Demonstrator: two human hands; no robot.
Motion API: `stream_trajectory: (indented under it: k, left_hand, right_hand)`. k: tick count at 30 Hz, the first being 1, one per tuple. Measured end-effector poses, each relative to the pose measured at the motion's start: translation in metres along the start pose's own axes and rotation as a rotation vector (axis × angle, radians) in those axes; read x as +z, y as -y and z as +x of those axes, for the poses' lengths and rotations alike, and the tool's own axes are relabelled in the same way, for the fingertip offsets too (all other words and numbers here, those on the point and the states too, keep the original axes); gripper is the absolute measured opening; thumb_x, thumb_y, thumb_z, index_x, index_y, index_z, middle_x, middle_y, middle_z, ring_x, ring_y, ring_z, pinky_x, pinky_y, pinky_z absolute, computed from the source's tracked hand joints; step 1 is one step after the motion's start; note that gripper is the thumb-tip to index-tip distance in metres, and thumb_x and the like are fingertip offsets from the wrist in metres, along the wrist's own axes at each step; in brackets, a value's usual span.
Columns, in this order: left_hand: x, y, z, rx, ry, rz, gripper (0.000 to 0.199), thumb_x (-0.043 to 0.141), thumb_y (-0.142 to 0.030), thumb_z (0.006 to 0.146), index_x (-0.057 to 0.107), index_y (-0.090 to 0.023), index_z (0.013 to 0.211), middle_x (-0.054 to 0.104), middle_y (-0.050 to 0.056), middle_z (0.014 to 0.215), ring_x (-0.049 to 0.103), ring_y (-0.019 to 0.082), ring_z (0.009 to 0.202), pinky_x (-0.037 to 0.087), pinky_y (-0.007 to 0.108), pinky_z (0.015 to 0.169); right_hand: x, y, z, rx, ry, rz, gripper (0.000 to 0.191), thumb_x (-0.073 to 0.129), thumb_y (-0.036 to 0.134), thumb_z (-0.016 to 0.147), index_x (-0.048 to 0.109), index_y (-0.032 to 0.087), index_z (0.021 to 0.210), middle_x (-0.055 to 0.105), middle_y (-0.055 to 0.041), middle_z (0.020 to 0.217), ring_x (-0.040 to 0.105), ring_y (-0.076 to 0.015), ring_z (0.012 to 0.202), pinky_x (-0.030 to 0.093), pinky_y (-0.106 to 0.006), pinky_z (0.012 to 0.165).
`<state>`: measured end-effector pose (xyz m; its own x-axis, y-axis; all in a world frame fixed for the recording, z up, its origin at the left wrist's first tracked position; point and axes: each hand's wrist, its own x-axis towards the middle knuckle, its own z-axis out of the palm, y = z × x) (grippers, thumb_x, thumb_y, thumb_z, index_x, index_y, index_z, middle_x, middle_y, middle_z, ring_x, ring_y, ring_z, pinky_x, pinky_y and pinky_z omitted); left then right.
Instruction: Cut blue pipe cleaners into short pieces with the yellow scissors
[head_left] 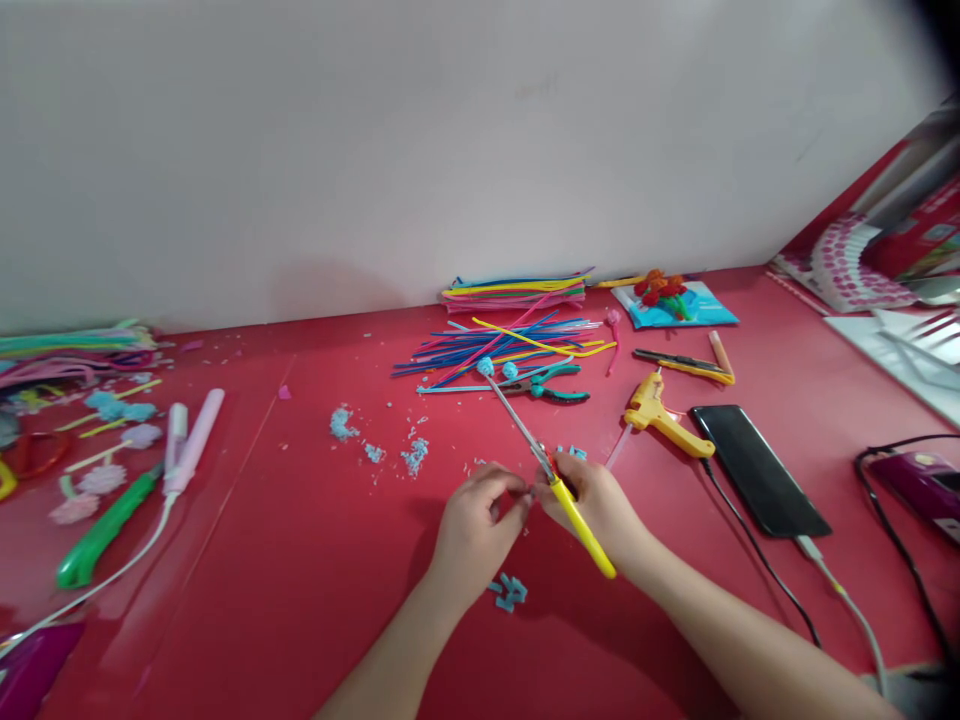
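Small pale-blue cut pieces [511, 593] lie nearest us on the red counter [300, 610], between our forearms. Our right hand [600, 505] has its grip closed on yellow-handled metal scissors [579, 525]; we record the blades pointing up and leftward, away from us, the tip appearing beside a light-blue fuzzy ball [485, 367]. Our left hand [480, 525] is raised beside it, thumb and forefinger brought towards the right fingertips; whether that grip pinches anything we cannot tell, the view there being small and blurred.

Beyond the hands we note loose blue, pink and yellow pipe cleaners [480, 350] and teal-handled pliers [559, 384]. To the right we find a yellow glue gun [660, 412] and a black smartphone [757, 470] with a white cable attached. Pale-blue fluff clippings [343, 424] are scattered left of centre; farther left lies a green-handled tool [105, 535], near a pink two-armed device [193, 440].
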<state>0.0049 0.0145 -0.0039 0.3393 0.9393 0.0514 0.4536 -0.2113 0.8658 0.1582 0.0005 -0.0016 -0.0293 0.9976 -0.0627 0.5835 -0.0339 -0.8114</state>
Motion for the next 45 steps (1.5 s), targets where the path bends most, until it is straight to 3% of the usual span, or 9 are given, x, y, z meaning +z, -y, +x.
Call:
stream_trajectory:
  k: [10,15,18,21,26,45]
  left_hand:
    - [0.004,-0.001,-0.002,-0.030,-0.022,-0.009,0.006,0.053,-0.014,0.069,0.058,-0.018,0.069,0.054,0.000,0.069,0.043,0.010,0.055,0.032,0.021,0.051]
    - [-0.004,-0.001,0.003,-0.226,-0.139,-0.425,0.009,0.059,-0.026,0.068,0.059,-0.017,0.070,0.050,-0.003,0.061,0.041,0.008,0.052,0.031,0.020,0.050]
    - [-0.008,0.004,0.006,-0.366,-0.251,-0.740,0.015,0.063,-0.027,0.064,0.059,-0.016,0.073,0.043,-0.006,0.052,0.030,0.004,0.041,0.022,0.019,0.041]
    - [-0.011,0.008,0.009,-0.374,-0.311,-0.894,0.015,0.065,-0.024,0.062,0.059,-0.015,0.073,0.040,-0.007,0.049,0.025,0.002,0.038,0.016,0.018,0.038]
    - [-0.014,0.008,0.010,-0.336,-0.367,-0.943,0.012,0.063,-0.019,0.063,0.058,-0.014,0.073,0.039,-0.007,0.050,0.026,0.002,0.039,0.017,0.017,0.038]
    - [-0.013,0.009,0.007,-0.324,-0.392,-0.930,0.009,0.061,-0.022,0.068,0.058,-0.015,0.073,0.033,-0.008,0.048,0.024,0.003,0.041,0.017,0.017,0.039]
  right_hand:
    - [0.003,0.000,-0.001,-0.009,-0.020,-0.114,0.017,0.049,0.029,0.067,0.037,0.020,0.059,0.035,0.0067,0.048,0.029,-0.0066,0.045,0.022,-0.019,0.042]
    - [-0.010,0.001,-0.004,-0.040,-0.054,-0.282,0.021,0.053,0.038,0.066,0.041,0.020,0.065,0.043,0.0050,0.051,0.037,-0.0083,0.045,0.022,-0.020,0.045]
    - [-0.012,-0.002,-0.008,-0.086,-0.012,-0.458,0.026,0.050,0.044,0.069,0.044,0.021,0.079,0.054,0.0014,0.062,0.049,-0.0124,0.053,0.025,-0.021,0.048]
    - [-0.007,-0.009,-0.011,-0.094,0.040,-0.591,0.028,0.044,0.048,0.073,0.044,0.021,0.082,0.057,-0.0007,0.063,0.054,-0.0159,0.055,0.025,-0.023,0.048]
    - [0.001,-0.015,-0.012,-0.135,0.074,-0.679,0.030,0.039,0.050,0.077,0.043,0.021,0.081,0.058,-0.0019,0.063,0.055,-0.0169,0.055,0.025,-0.024,0.048]
    - [0.002,-0.016,-0.013,-0.157,0.064,-0.712,0.033,0.037,0.051,0.078,0.045,0.019,0.080,0.059,-0.0024,0.062,0.057,-0.0180,0.054,0.022,-0.026,0.047]
